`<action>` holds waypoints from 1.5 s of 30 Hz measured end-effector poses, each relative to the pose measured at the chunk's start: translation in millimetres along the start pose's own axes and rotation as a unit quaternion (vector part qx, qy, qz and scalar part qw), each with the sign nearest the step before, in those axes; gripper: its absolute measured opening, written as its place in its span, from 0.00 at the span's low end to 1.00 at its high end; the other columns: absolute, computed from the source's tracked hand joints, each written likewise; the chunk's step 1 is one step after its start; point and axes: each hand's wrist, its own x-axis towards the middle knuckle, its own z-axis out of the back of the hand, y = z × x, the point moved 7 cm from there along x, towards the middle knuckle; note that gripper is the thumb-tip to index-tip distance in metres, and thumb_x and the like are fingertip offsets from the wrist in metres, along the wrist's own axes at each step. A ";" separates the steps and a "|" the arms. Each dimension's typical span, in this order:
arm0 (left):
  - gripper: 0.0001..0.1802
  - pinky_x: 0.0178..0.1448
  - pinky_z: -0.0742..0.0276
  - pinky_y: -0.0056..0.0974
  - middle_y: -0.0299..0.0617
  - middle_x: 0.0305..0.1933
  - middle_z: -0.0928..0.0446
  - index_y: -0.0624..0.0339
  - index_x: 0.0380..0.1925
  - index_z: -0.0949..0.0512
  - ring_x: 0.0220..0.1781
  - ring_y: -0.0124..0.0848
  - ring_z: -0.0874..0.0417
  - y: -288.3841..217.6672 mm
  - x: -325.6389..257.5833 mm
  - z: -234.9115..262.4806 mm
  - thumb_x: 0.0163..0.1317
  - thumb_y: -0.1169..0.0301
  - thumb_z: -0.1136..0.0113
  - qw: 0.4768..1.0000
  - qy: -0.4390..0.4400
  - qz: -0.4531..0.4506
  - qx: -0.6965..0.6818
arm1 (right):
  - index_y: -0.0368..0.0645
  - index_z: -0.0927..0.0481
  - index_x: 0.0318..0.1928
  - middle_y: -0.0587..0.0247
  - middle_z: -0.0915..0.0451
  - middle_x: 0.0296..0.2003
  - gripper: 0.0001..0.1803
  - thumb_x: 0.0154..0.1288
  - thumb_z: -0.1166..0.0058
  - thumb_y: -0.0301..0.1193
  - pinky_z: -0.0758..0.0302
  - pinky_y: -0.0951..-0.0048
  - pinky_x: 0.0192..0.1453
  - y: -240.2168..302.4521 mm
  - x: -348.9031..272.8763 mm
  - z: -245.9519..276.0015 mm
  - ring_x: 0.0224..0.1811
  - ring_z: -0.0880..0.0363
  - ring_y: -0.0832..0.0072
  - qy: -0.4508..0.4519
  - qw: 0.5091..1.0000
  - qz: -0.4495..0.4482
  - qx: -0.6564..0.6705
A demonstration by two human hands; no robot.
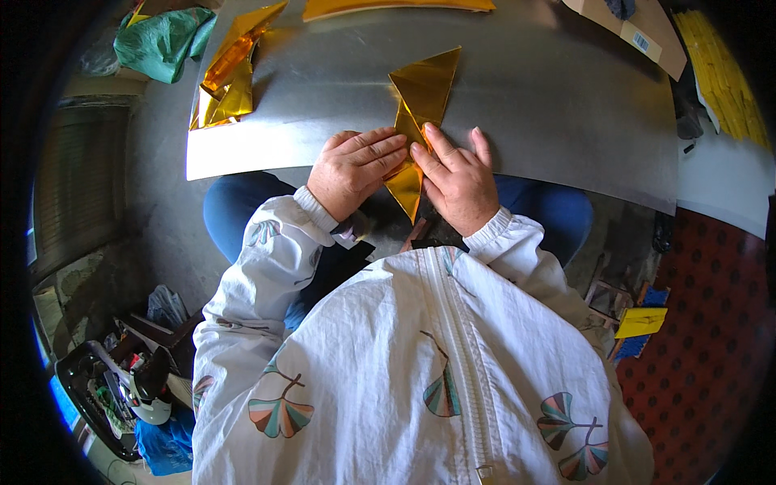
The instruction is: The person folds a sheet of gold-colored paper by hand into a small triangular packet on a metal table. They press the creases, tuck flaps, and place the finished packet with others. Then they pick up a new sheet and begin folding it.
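Presently pressing on a folded gold foil strip point(428, 87) at the near edge of the metal desk point(558, 105), with one tip jutting past it. Flat and unclenched with the left hand point(349, 170), fingers together across the foil; spread open with the right hand point(464, 186), fingertips touching it. Well apart from another folded gold piece point(235, 95) farther left.

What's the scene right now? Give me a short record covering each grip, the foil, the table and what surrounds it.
Left grip: extended, laid on the foil
Right grip: spread, touching the foil
Foil: gold, folded, near tip past the table's edge
Table: grey metal, shiny
Other gold pieces: folded piece at the left; strip at the far side
Far left: green bag
Far right: cardboard
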 end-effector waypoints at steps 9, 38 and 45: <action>0.16 0.54 0.22 0.44 0.43 0.45 0.18 0.59 0.38 0.17 0.52 0.44 0.18 18.9 6.1 6.0 0.46 0.77 0.30 0.982 -0.044 0.002 -0.182 | 0.48 0.19 0.54 0.55 0.27 0.62 0.21 0.58 0.38 0.33 0.50 0.44 0.73 -1.1 0.3 1.7 0.46 0.19 0.69 -0.029 0.999 -0.012 0.014; 0.13 0.67 0.32 0.50 0.51 0.59 0.27 0.59 0.32 0.20 0.70 0.53 0.35 21.6 -6.6 12.1 0.48 0.72 0.26 0.966 -0.041 0.224 -0.124 | 0.41 0.16 0.31 0.59 0.17 0.50 0.09 0.64 0.43 0.33 0.48 0.47 0.71 -11.5 9.4 12.4 0.45 0.16 0.64 -0.080 0.978 -0.135 0.139; 0.09 0.55 0.27 0.45 0.46 0.44 0.21 0.60 0.31 0.19 0.50 0.46 0.22 13.1 -1.0 7.8 0.52 0.70 0.30 0.935 -0.146 0.283 -0.156 | 0.41 0.17 0.31 0.59 0.17 0.49 0.06 0.61 0.41 0.31 0.46 0.47 0.70 -12.0 10.5 12.3 0.46 0.16 0.65 -0.091 0.974 -0.153 0.139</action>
